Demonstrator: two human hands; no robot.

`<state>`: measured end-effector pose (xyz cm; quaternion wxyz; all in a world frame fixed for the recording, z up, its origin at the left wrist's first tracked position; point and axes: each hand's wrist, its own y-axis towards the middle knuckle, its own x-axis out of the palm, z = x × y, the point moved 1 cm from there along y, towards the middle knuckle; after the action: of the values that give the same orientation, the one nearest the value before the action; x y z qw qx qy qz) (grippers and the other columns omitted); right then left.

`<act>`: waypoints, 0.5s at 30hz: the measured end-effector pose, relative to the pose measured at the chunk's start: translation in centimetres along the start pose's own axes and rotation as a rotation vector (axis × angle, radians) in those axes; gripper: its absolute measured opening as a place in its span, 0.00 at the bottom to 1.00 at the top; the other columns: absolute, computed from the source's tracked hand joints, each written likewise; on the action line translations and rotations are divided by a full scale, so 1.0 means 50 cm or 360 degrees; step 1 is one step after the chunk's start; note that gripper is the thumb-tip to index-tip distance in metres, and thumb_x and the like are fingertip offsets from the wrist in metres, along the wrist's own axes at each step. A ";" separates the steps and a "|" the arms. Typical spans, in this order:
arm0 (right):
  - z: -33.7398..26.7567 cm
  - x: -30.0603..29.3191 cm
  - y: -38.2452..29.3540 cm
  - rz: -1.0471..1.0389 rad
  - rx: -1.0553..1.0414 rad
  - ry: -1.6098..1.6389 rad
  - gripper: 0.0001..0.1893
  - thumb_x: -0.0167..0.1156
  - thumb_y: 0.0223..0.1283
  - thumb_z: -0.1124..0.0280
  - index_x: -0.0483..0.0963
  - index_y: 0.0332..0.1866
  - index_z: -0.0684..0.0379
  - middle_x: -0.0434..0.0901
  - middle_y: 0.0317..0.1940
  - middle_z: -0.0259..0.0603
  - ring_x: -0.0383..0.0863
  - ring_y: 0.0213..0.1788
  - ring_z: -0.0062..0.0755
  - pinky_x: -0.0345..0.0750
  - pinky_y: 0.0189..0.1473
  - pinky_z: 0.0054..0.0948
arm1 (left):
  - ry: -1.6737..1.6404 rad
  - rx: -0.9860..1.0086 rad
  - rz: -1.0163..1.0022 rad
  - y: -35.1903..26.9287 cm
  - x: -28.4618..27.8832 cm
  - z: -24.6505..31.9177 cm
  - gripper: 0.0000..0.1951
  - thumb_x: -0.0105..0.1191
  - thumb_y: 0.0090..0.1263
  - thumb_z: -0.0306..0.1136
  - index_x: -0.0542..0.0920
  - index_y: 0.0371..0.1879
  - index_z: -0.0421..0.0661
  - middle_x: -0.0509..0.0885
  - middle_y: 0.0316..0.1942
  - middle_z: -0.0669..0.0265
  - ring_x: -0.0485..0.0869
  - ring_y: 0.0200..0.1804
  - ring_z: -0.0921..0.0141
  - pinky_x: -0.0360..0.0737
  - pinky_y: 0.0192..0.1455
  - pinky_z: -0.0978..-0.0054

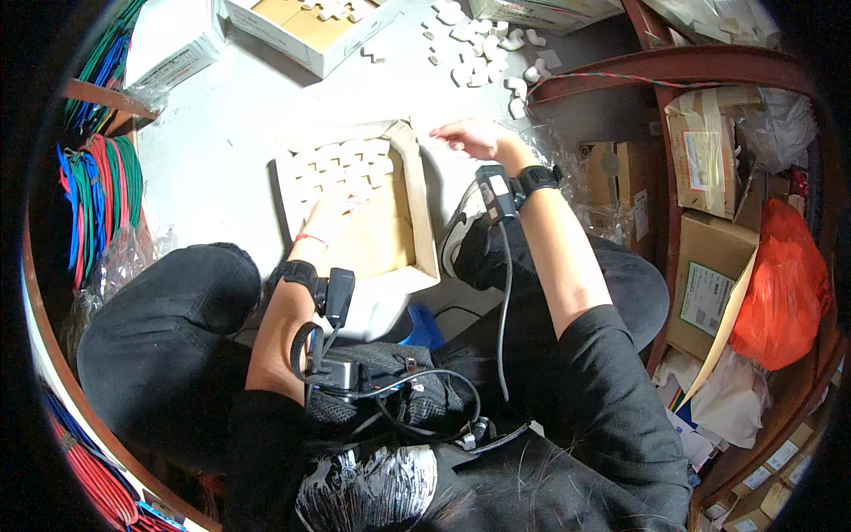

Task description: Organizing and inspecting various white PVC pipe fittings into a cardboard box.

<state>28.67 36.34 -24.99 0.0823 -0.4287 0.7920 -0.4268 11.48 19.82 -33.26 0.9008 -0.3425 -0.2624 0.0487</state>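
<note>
An open cardboard box [425, 223] lies in front of me, between my legs. White plastic pipe elbows [356, 151] stand in rows over its far part, while bare cardboard shows in its near part. My left hand [332, 205] reaches into the box, at the near edge of the rows. Glare washes out its fingers, so any hold on a fitting is unclear. Beyond the box's right wall, my right hand [475, 137] hovers above the floor with its fingers apart and nothing visible in them. Loose white elbows [488, 50] lie in a heap farther off.
Another open box [322, 56] with fittings stands at the far left, beside a white carton [174, 50]. Coiled coloured wires [106, 179] hang on the left. A brown metal rack [658, 126] on the right holds cartons [708, 286] and a red plastic bag [781, 286].
</note>
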 end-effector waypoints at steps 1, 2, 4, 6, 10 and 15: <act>-0.009 -0.032 -0.003 0.0135 -0.0002 0.0066 0.08 0.49 0.43 0.72 0.69 0.30 0.62 0.68 0.18 0.27 0.57 0.15 0.11 0.58 0.16 0.09 | 0.0198 -0.0025 0.0013 -0.016 0.006 0.022 0.16 0.39 0.54 0.36 0.64 0.40 0.40 0.69 0.36 0.65 0.69 0.39 0.72 0.66 0.42 0.77; 0.018 -0.104 -0.006 0.0348 -0.0011 0.0059 0.07 0.47 0.45 0.72 0.69 0.31 0.60 0.70 0.21 0.29 0.58 0.15 0.12 0.60 0.17 0.10 | 0.0200 -0.0021 -0.0020 -0.008 0.025 0.020 0.16 0.39 0.54 0.36 0.64 0.40 0.40 0.69 0.36 0.65 0.69 0.39 0.72 0.66 0.42 0.77; 0.024 -0.127 -0.032 0.0971 -0.0043 0.0134 0.07 0.45 0.45 0.73 0.69 0.29 0.60 0.71 0.20 0.30 0.61 0.15 0.14 0.63 0.19 0.12 | 0.0004 -0.0046 0.0175 0.002 0.015 0.002 0.12 0.40 0.55 0.32 0.68 0.36 0.40 0.72 0.34 0.66 0.69 0.37 0.76 0.66 0.38 0.82; 0.067 -0.207 -0.058 0.1460 -0.0018 0.0436 0.05 0.47 0.44 0.72 0.70 0.23 0.59 0.70 0.17 0.30 0.63 0.15 0.17 0.64 0.20 0.12 | -0.0084 -0.0189 0.0112 0.008 0.038 0.006 0.12 0.40 0.55 0.32 0.68 0.37 0.40 0.72 0.35 0.66 0.69 0.38 0.76 0.65 0.39 0.82; 0.098 -0.270 -0.035 0.1457 -0.0031 0.0732 0.06 0.47 0.43 0.72 0.69 0.18 0.62 0.68 0.15 0.32 0.64 0.15 0.18 0.65 0.18 0.14 | -0.0086 -0.0253 -0.0007 -0.012 0.029 0.033 0.14 0.40 0.55 0.32 0.64 0.40 0.41 0.68 0.39 0.66 0.68 0.41 0.76 0.65 0.40 0.84; 0.131 -0.369 0.006 0.1623 -0.0207 0.1155 0.03 0.46 0.42 0.78 0.66 0.21 0.66 0.69 0.13 0.37 0.66 0.12 0.21 0.65 0.12 0.16 | 0.0047 -0.0262 -0.0052 -0.007 0.053 0.051 0.16 0.40 0.53 0.29 0.62 0.43 0.44 0.65 0.43 0.66 0.66 0.42 0.74 0.60 0.44 0.77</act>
<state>43.18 46.28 -33.64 -0.0247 0.1710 0.8986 -0.4032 12.45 21.78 -30.27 0.8741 -0.4117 -0.2577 0.0074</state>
